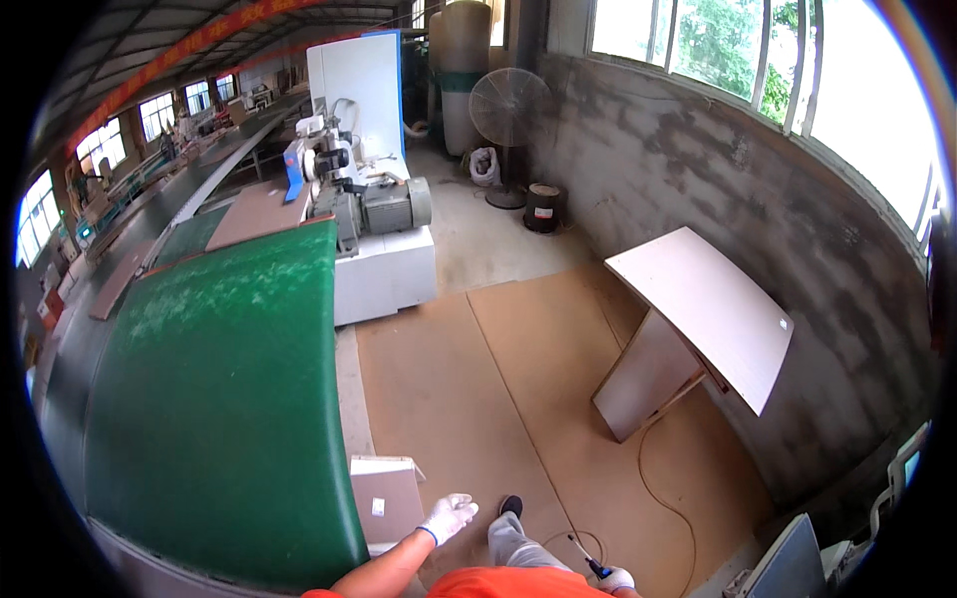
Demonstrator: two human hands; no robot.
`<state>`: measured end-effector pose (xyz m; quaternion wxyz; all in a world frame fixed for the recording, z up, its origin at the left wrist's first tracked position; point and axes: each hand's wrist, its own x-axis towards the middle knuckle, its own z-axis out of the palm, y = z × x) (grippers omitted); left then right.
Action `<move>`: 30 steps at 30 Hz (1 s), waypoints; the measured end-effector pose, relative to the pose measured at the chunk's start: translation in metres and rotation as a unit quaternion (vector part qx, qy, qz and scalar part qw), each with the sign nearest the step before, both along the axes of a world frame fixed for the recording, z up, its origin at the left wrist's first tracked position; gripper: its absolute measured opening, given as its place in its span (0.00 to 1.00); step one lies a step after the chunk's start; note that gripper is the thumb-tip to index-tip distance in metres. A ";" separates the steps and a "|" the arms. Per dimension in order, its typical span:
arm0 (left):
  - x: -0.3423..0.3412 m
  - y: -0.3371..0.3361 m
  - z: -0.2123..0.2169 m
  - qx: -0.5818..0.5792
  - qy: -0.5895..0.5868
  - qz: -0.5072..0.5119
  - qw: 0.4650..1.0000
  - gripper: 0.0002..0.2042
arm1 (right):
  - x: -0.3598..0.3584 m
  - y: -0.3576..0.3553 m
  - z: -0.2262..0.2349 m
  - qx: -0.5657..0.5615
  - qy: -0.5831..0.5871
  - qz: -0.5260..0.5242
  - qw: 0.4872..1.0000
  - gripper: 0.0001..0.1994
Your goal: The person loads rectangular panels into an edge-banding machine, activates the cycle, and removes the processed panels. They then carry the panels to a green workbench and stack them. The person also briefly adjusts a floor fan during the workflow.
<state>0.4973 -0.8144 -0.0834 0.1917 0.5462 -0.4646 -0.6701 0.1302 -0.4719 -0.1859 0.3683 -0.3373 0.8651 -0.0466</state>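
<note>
My left hand (451,518), in a white glove, hangs in the air near the green conveyor belt's corner, its fingers loosely bent with nothing seen in them. Just left of it, a brownish panel (391,505) with a small white label leans low beside the belt (229,399). At the lower edge, my gloved right hand (619,579) grips a blue-and-black air blow gun (597,568) with a thin nozzle pointing up and left. Part of that hand is cut off by the picture's edge. A thin hose (692,543) curves over the floor on the right.
Brown sheeting (449,379) covers the floor ahead. A pale panel-topped stand (708,299) is at the right, near the grey wall. Beyond the belt sits a machine with a grey motor (397,206). Farther back are a standing fan (509,108) and a dark drum (541,209).
</note>
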 end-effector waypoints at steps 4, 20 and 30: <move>-0.032 -0.112 0.009 0.004 0.022 0.069 0.997 0.23 | -0.053 -0.092 -0.026 0.012 -0.020 -0.100 0.995 0.13; -0.018 -0.436 -0.041 0.075 -0.025 0.167 0.983 0.15 | -0.124 -0.609 0.079 -0.062 0.048 0.060 0.995 0.21; -0.019 -0.770 0.006 0.003 0.011 0.148 0.989 0.17 | -0.119 -0.849 0.025 -0.023 -0.042 -0.071 0.996 0.17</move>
